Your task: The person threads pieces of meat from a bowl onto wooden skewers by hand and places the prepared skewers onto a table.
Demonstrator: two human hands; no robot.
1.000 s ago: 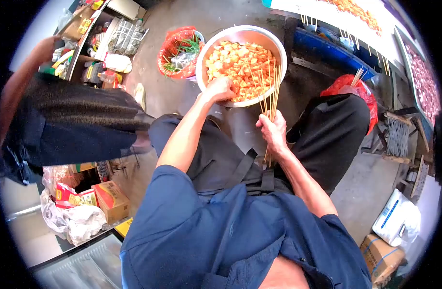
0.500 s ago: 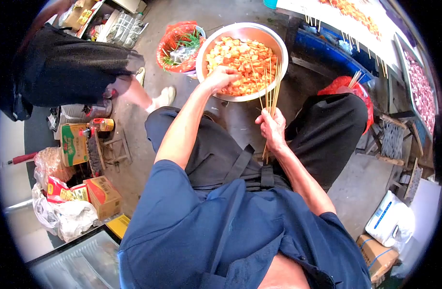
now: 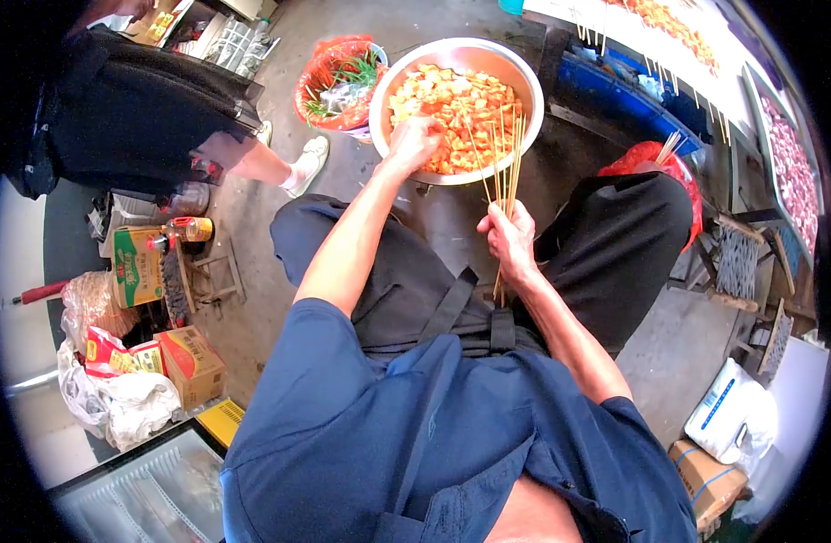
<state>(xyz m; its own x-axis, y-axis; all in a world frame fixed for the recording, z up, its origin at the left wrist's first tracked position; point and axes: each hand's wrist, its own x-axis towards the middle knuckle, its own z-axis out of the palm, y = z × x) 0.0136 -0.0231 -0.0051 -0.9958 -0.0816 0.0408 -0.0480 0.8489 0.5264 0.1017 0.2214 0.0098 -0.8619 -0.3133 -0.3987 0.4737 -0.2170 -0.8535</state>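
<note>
My left hand [image 3: 416,142] is over the near left part of a metal bowl [image 3: 535,97] of orange-coated food pieces [image 3: 460,100]. Its fingers are drawn together among the pieces; what they hold is hidden. Beside the bowl's near right edge, my right hand [image 3: 511,237] grips a bundle of thin wooden skewers [image 3: 515,172], whose upper ends fan out over the bowl's rim and the food.
Left of the bowl stands a red-lined bucket [image 3: 311,86] with green stalks. Another person's leg and shoe [image 3: 308,166] are at the left. A red bag [image 3: 628,163] with sticks lies by my right knee. Trays of food [image 3: 791,163] are at the upper right.
My left hand lifted a little off the food, then came back down to it. The other person moved up the view and a shoe came into sight. My right hand stayed nearly still.
</note>
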